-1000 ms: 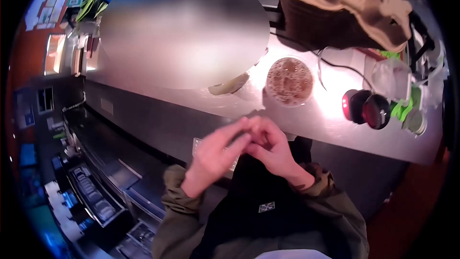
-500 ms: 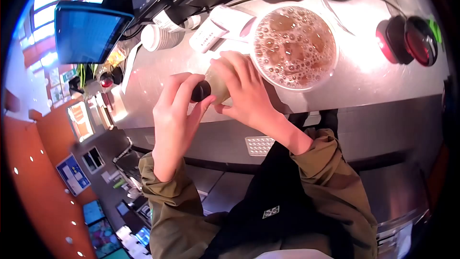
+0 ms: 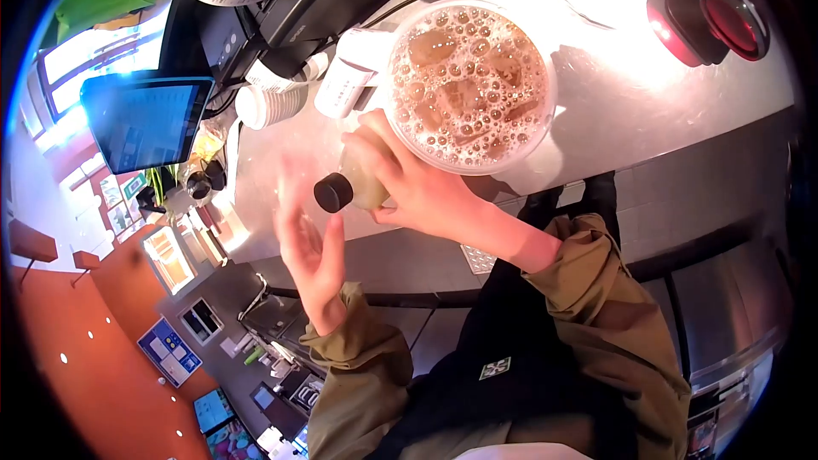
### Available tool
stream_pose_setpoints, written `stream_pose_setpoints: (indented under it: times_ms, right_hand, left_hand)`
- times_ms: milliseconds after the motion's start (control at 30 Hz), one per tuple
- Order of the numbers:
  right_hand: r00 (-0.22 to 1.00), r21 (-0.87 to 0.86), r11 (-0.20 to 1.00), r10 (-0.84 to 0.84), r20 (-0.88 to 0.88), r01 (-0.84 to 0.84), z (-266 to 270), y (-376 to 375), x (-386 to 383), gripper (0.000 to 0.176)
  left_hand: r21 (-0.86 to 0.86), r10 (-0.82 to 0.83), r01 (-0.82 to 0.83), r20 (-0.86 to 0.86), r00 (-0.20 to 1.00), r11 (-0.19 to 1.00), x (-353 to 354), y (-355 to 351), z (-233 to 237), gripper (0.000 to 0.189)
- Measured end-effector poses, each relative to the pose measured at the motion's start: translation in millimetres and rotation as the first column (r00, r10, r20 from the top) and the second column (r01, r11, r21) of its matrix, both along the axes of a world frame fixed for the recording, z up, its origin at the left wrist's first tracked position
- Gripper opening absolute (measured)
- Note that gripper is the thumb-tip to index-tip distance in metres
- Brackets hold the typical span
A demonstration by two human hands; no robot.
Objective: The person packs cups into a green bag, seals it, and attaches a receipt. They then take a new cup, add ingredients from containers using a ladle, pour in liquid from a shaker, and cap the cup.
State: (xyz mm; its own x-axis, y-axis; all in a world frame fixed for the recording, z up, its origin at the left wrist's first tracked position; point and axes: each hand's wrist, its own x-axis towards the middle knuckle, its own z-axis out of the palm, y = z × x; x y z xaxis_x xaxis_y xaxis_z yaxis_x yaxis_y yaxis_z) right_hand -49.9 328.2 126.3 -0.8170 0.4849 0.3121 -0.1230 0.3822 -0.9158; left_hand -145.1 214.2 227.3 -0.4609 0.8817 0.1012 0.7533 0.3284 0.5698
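Observation:
My right hand (image 3: 417,183) is wrapped round a small bottle (image 3: 361,177) of pale yellow-green liquid. A black cap (image 3: 333,193) sits on the bottle's end, which points left. Beside that cap, my left hand (image 3: 305,234) is apart from the bottle, its thumb and fingers spread and blurred by motion. Just beyond my right hand stands a large clear tub (image 3: 552,111) of brown, bubbly drink with ice in it.
Stacked paper cups (image 3: 266,107) and a white labelled box (image 3: 342,89) stand behind the bottle. A tablet screen (image 3: 149,123) is at left, a black printer (image 3: 319,0) at the back. A red-and-black device (image 3: 682,21) sits far right on the metal counter (image 3: 630,119).
My left hand has let go of the black cap and moved away, its fingers opening. My right hand still holds the bottle. The whole view has shifted and turned slightly.

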Motion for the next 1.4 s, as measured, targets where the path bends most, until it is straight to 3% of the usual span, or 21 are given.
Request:
stream_pose_setpoints:
  times_ms: [67,133,233,300,367,400,500,567,667,733,833,967,1000,1067,1133,1167,1200,1233,1300,1333,1400]
  right_hand:
    - [1.000,-0.032,0.999,-0.015,-0.010,0.014,0.7,-3.8,-1.5,0.087]
    - [0.997,-0.040,0.997,-0.072,-0.018,0.071,0.9,-11.9,-4.6,0.087]
    - [0.994,0.079,0.991,-0.107,-0.031,0.110,-13.0,-18.1,-10.4,0.087]
    - [0.994,0.024,0.998,-0.054,-0.100,0.057,-18.8,-13.1,-13.2,0.083]
    - [0.959,-0.027,0.964,0.259,-0.116,-0.264,-16.2,7.5,-16.4,0.077]
    - [0.873,-0.047,0.881,0.457,-0.169,-0.470,-11.7,23.4,-18.6,0.074]
    - [0.749,-0.119,0.741,0.659,-0.062,-0.661,-12.8,37.7,-22.7,0.074]
    - [0.945,0.211,0.936,0.308,-0.110,-0.281,8.4,39.9,-17.8,0.073]
    - [0.989,-0.131,0.984,0.133,0.065,-0.123,1.9,3.5,-2.1,0.069]
    - [0.947,-0.084,0.944,0.315,-0.063,-0.320,-23.1,12.3,-10.3,0.061]
    - [0.782,-0.387,0.719,0.623,-0.010,-0.577,3.9,42.2,-18.2,0.043]
    - [0.811,-0.122,0.813,0.580,0.075,-0.569,4.0,40.9,-22.7,0.053]
    - [0.897,0.028,0.896,0.443,0.011,-0.443,-0.8,31.5,-14.0,0.070]
    - [0.945,0.313,0.905,0.217,0.246,-0.290,36.6,36.6,38.4,0.077]
    - [0.523,-0.120,0.575,0.798,0.298,-0.809,100.1,107.2,82.6,0.067]
    - [0.375,-0.320,0.377,0.924,0.069,-0.869,113.3,150.0,102.1,0.050]
    - [0.370,-0.430,0.411,0.912,0.180,-0.804,144.8,209.2,119.3,0.040]
    - [0.715,-0.056,0.718,0.696,0.066,-0.694,128.4,270.0,139.6,0.032]
    - [0.974,0.288,0.953,0.031,0.225,-0.097,148.3,394.6,158.9,0.027]
    - [0.881,0.517,0.850,-0.319,0.350,0.102,138.9,451.3,158.0,0.028]
    - [0.810,0.739,0.667,-0.484,0.331,0.097,122.6,520.2,153.4,0.028]
  left_hand:
    - [0.344,0.223,-0.370,0.398,0.890,0.863,26.2,24.1,-0.8,0.079]
    - [0.333,0.298,-0.365,0.235,0.925,0.869,30.1,31.3,-21.9,0.067]
    - [0.325,0.381,-0.460,0.281,0.881,0.826,34.5,44.9,-43.4,0.036]
    - [0.290,0.146,-0.204,0.212,0.966,0.935,15.4,34.0,-40.2,0.038]
    - [0.150,-0.056,0.031,0.168,0.984,0.988,-2.9,24.7,-26.6,0.038]
    - [0.079,-0.164,0.152,0.180,0.970,0.985,-12.4,23.8,-19.5,0.039]
    - [0.033,-0.376,0.381,0.263,0.889,0.924,-31.5,32.0,-13.0,0.035]
    - [0.097,-0.229,0.214,0.201,0.952,0.972,-25.9,33.8,-19.8,0.031]
    - [0.248,0.012,-0.035,0.092,0.996,0.968,-9.8,34.8,-31.9,0.016]
    - [0.270,-0.080,0.062,0.057,0.995,0.961,-14.7,34.3,-29.8,0.012]
    - [0.217,-0.314,0.274,0.182,0.932,0.937,-30.9,30.6,-20.5,0.009]
    - [0.203,-0.256,0.213,0.221,0.941,0.956,-30.3,26.0,-22.3,0.018]
    - [0.190,-0.167,0.127,0.217,0.962,0.974,-25.4,23.2,-20.0,0.019]
    - [0.156,0.012,-0.047,0.216,0.976,0.987,-12.8,14.5,-19.0,0.024]
    - [0.121,0.091,-0.111,0.161,0.983,0.986,-8.2,6.0,-13.5,0.048]
    - [0.149,0.138,-0.151,0.094,0.986,0.977,0.0,9.6,-3.2,0.055]
    - [0.185,0.190,-0.192,0.030,0.981,0.964,8.0,16.9,3.5,0.062]
    - [0.241,0.274,-0.280,0.058,0.960,0.929,4.3,4.7,-4.4,0.069]
    - [0.521,0.495,-0.429,0.016,0.869,0.738,22.5,10.1,18.6,0.059]
    - [0.596,0.623,-0.515,0.031,0.782,0.616,41.5,18.3,26.8,0.045]
    - [0.668,0.761,-0.581,0.035,0.648,0.465,87.7,52.2,49.9,0.031]
